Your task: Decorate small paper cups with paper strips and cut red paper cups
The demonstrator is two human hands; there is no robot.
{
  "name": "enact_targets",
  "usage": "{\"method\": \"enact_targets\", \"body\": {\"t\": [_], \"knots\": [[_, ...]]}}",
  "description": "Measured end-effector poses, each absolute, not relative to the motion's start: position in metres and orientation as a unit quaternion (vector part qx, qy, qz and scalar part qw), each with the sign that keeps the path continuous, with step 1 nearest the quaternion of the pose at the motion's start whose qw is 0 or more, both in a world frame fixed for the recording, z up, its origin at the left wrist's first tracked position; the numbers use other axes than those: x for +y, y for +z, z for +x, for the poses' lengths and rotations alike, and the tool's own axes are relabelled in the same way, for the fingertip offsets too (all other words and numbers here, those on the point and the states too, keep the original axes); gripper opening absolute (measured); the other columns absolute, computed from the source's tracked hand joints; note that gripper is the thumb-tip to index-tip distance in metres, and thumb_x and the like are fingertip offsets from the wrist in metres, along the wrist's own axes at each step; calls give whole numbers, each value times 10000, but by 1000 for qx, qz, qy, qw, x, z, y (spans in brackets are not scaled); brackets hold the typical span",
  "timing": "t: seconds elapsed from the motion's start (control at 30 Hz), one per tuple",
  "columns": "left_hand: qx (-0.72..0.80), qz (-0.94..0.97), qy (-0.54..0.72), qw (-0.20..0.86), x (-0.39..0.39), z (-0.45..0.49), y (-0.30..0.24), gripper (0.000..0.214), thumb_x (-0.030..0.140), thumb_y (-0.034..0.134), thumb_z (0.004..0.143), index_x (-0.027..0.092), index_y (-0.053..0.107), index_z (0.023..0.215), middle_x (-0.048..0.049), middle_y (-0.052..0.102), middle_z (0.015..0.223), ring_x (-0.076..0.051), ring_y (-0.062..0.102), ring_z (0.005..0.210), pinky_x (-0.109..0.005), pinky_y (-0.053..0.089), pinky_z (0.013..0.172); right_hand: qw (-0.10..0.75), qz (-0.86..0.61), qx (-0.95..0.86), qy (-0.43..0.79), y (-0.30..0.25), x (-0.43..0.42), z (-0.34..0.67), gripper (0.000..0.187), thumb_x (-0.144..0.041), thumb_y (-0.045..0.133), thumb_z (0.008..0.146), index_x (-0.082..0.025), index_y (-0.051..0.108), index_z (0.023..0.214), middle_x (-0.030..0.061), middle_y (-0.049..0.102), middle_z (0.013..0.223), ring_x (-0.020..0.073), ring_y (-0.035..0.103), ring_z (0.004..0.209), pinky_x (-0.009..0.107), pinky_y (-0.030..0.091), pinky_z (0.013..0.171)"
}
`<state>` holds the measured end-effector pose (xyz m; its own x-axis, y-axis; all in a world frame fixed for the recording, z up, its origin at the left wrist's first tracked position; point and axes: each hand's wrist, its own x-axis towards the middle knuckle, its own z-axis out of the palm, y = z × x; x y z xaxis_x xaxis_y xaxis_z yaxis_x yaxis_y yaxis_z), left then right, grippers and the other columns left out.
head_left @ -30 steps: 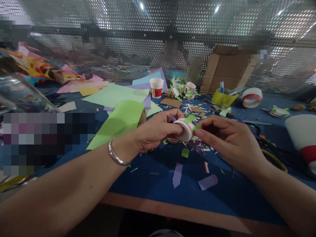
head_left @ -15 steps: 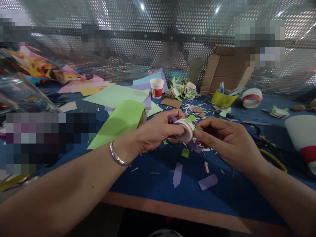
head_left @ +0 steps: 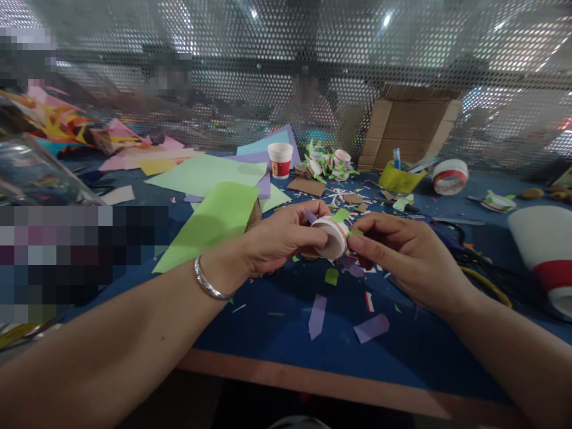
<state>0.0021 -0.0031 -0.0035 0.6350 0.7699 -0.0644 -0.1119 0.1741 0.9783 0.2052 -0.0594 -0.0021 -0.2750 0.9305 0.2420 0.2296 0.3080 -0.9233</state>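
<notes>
A short, cut-down white paper cup (head_left: 334,239) with green and purple paper tabs on its side is held above the table, tilted so its round opening faces me. My left hand (head_left: 292,235) is closed on it, the thumb reaching into the opening. At the cup's right side my right hand (head_left: 393,250) pinches a small green paper tab (head_left: 355,233) between thumb and forefinger. Below lie a pointed purple paper strip (head_left: 317,317), another purple strip (head_left: 372,329) and a small green paper piece (head_left: 331,276).
Green paper sheets (head_left: 210,220) lie left of centre. Behind stand a red-and-white paper cup (head_left: 280,161), several decorated cup pieces (head_left: 328,162), a yellow container (head_left: 402,177) and cardboard (head_left: 406,131). A large white cup (head_left: 538,238) lies at right. Paper scraps (head_left: 346,196) litter the table.
The whole view has shifted slightly, so everything sits a little further left. Both hands keep their hold on the cut cup and its green tab.
</notes>
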Motion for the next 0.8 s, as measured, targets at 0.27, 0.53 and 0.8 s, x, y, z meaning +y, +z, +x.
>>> {"method": "enact_targets", "body": {"t": [0.27, 0.53, 0.8], "knots": [[290, 565, 302, 711, 0, 0, -4, 240, 104, 746, 655, 176, 581, 813, 33, 624, 688, -81, 529, 608, -225, 369, 583, 430, -425, -661, 444, -5, -58, 209, 194, -396, 722, 947, -222, 718, 863, -37, 584, 722, 86, 464, 625, 223, 362, 563], [281, 573, 293, 712, 5, -2, -6, 259, 123, 775, 667, 179, 578, 825, 38, 637, 700, -91, 557, 640, -227, 392, 604, 420, -432, -659, 451, -6, -59, 210, 248, -436, 688, 970, -221, 714, 849, -29, 590, 715, 96, 484, 631, 243, 380, 584], [275, 564, 275, 729, 5, -4, -5, 310, 167, 832, 668, 178, 577, 845, 22, 649, 723, -106, 566, 647, -245, 405, 616, 438, -426, -625, 486, -7, -58, 208, 262, -426, 697, 962, -212, 705, 811, -24, 600, 703, 95, 496, 614, 229, 397, 573]]}}
